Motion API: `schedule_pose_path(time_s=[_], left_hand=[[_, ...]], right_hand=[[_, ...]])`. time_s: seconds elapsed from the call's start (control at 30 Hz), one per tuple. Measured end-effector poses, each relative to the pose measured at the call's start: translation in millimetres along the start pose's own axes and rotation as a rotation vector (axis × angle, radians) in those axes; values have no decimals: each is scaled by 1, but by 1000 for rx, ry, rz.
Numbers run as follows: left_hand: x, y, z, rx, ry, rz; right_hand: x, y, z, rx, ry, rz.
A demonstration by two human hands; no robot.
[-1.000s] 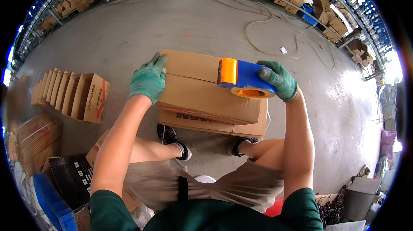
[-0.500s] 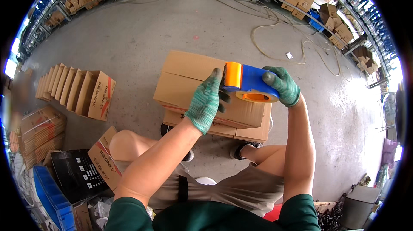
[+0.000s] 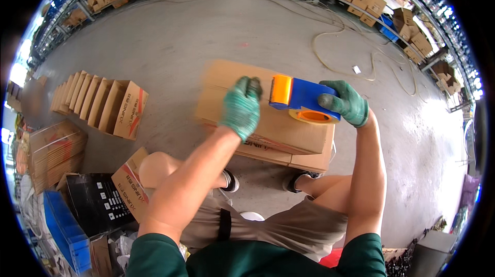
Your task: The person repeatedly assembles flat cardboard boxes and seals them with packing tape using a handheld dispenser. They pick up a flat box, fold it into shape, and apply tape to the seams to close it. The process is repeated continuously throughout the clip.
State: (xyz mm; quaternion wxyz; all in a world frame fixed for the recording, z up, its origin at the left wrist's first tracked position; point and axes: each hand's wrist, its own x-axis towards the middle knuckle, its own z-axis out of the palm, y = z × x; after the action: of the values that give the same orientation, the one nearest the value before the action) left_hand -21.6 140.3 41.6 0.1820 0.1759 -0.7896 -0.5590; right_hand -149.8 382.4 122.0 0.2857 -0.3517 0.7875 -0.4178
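Our left hand (image 3: 241, 109) has drawn back from the blue-and-orange tape dispenser (image 3: 308, 94) and is now over the brown carton (image 3: 281, 131) at mid-frame, its fingers (image 3: 253, 87) curled in; we cannot tell whether they pinch anything. Right of centre, our right hand (image 3: 348, 103) keeps its fingers wrapped around the tape dispenser's right end, above the carton.

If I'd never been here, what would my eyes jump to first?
Probably the bright blue-and-orange tape dispenser near the middle, held in the green-gloved right hand. Just left of it is the left hand, green-gloved too, over a brown cardboard box. Then you might notice the row of cartons on the floor at the left.
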Motion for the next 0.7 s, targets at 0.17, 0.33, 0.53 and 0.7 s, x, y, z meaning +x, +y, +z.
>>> schedule_pose_path(time_s=[0.17,0.33,0.53,0.7], left_hand=[[58,-47,-122,46,220,-267],[70,-82,-146,-486,111,-499],[77,-131,-132,-130,-96,-599],[75,-159,-94,-399,-146,-748]], right_hand=[[5,-5,-1,3,14,78],[16,-25,10,-114,11,179],[16,-22,12,-132,26,241],[18,-24,17,-128,51,193]])
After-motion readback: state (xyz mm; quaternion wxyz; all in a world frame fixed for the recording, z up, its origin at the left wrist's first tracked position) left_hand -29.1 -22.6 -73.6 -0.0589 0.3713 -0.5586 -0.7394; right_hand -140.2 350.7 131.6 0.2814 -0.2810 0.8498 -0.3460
